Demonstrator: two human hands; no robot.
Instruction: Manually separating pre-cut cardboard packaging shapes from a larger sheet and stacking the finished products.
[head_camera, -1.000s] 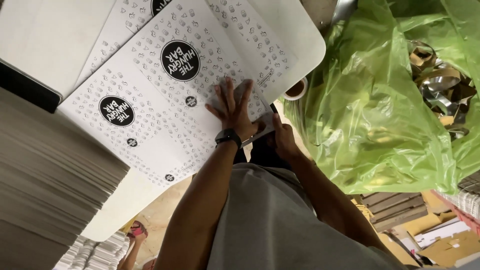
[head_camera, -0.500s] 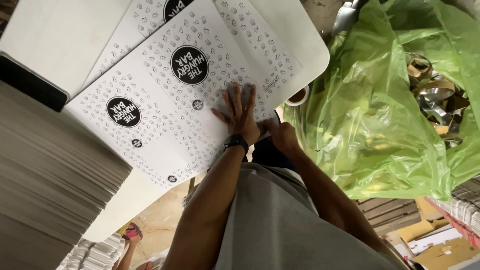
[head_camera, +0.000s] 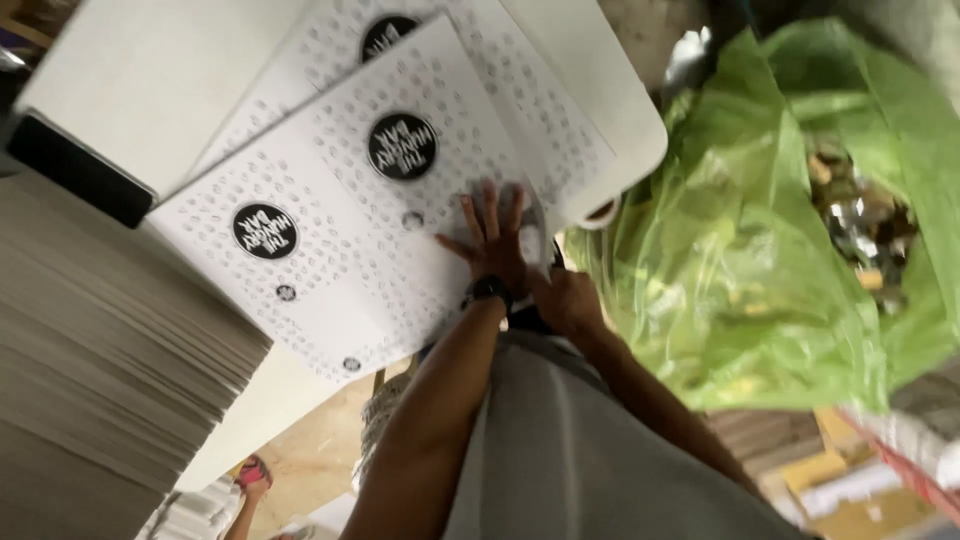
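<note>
A white printed cardboard sheet (head_camera: 330, 230) with black round marks and small icons lies on a white table (head_camera: 130, 90), on top of another like it (head_camera: 520, 90). My left hand (head_camera: 493, 242), with a black watch on the wrist, lies flat on the sheet's near right part, fingers spread. My right hand (head_camera: 566, 300) is beside it at the sheet's right edge, its fingers curled around a narrow strip of the sheet that stands up between the two hands.
A tall stack of flat cardboard (head_camera: 90, 370) fills the left. A green plastic bag (head_camera: 740, 270) with shiny scraps inside is at the right. A dark flat object (head_camera: 75, 170) lies on the table's left. Someone's foot in a pink sandal (head_camera: 252, 470) is on the floor below.
My left hand stays flat on the sheet. The strip at the sheet's right edge has risen a little in my right hand. The view has shifted slightly.
</note>
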